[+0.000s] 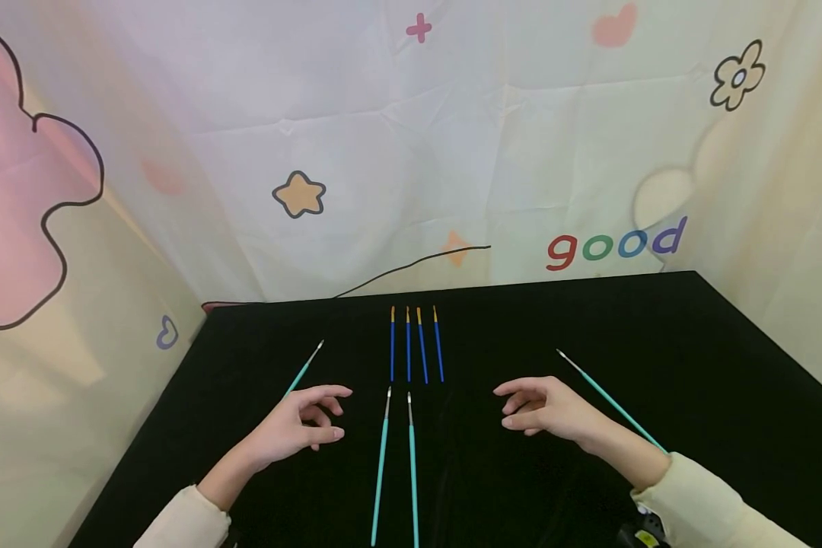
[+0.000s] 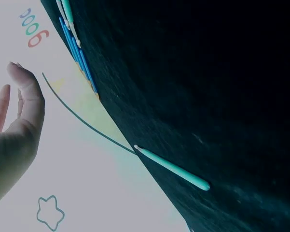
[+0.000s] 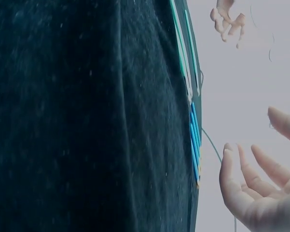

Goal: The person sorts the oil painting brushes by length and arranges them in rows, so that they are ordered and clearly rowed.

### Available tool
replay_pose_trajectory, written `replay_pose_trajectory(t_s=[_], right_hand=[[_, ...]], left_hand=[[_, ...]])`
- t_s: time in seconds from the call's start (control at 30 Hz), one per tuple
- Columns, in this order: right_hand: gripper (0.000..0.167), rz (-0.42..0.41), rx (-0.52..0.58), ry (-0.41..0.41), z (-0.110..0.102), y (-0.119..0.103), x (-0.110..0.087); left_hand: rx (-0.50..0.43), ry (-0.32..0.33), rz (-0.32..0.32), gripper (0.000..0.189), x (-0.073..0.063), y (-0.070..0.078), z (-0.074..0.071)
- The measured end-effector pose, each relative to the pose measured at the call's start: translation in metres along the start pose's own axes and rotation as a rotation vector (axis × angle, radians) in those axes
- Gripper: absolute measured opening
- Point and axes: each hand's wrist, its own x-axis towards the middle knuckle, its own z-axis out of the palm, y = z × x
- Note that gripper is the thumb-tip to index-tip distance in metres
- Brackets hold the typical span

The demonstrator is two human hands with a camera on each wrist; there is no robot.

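My left hand (image 1: 301,422) hovers over the left of the black cloth, fingers loosely bent with nothing between them. Just beyond it lies a teal paintbrush (image 1: 304,370), its lower end hidden behind the hand; the left wrist view shows this brush (image 2: 173,168) too. On the right, my right hand (image 1: 546,411) is relaxed and holds nothing, its fingers pointing inward. A slanted teal paintbrush (image 1: 613,399) lies beyond that wrist. Between the hands are two long teal paintbrushes (image 1: 381,472), side by side, bristles away from me. Past them sit several short blue paintbrushes (image 1: 393,346) in a row.
The black cloth (image 1: 507,495) covers the table up to a pale printed curtain (image 1: 411,152) at the back and sides. A dark device with a yellow-green patch (image 1: 644,533) shows under the right sleeve (image 1: 699,495).
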Motion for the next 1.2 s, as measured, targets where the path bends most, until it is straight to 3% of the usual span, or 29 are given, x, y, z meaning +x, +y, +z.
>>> replay_pose_trajectory(t_s=[0.9, 1.2], right_hand=[[0.053, 0.053, -0.06, 0.022, -0.051, 0.019, -0.008], [0.054, 0.052, -0.072, 0.008, -0.069, 0.023, -0.01]], left_hand=[[0.171, 0.035, -0.035, 0.053, 0.001, -0.022, -0.044], [0.247, 0.074, -0.068, 0.052, 0.002, -0.031, -0.057]])
